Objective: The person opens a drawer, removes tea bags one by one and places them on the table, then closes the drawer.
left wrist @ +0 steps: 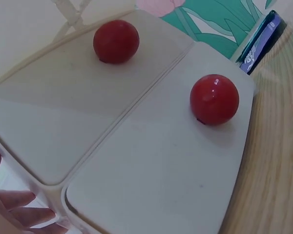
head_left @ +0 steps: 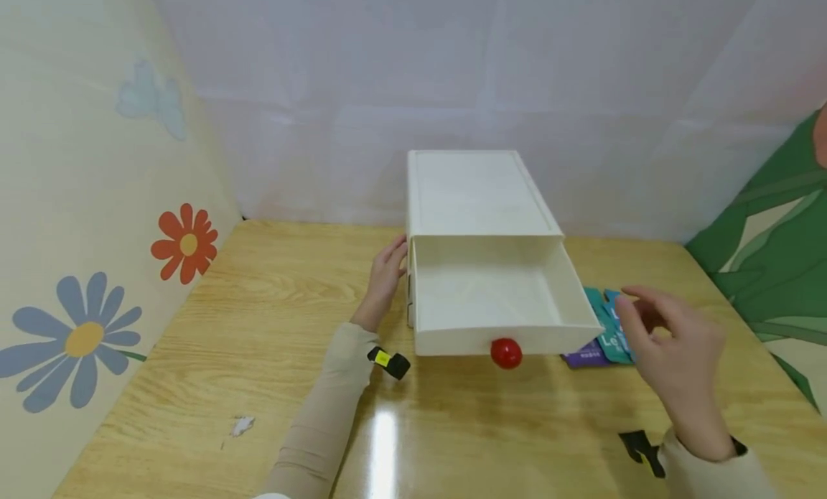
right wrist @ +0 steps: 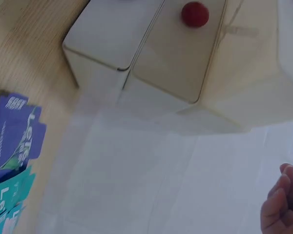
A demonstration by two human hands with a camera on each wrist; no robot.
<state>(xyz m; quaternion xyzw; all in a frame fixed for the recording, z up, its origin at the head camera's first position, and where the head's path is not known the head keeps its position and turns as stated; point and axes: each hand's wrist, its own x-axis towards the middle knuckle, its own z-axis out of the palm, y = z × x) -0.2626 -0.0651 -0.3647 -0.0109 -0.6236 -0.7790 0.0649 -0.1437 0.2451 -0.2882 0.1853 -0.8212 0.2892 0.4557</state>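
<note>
Drawer unit point(head_left: 478, 194) on desk point(head_left: 291, 283), top drawer point(head_left: 452, 342) is out. Left hand point(head_left: 384, 275) against unit's left side, fingers relaxed; right hand point(head_left: 681, 352) right of unit near packets point(head_left: 606, 335), fingers loosely bent, empty.

Packets point(head_left: 607, 334) on the table point(head_left: 304, 291), right of the drawer unit point(head_left: 487, 251)

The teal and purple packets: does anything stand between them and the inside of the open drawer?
Yes: the right side wall of the open drawer stands between its inside and the packets on the table, so they would likely need lifting over. Nothing visible covers the pulled-out part.
</note>
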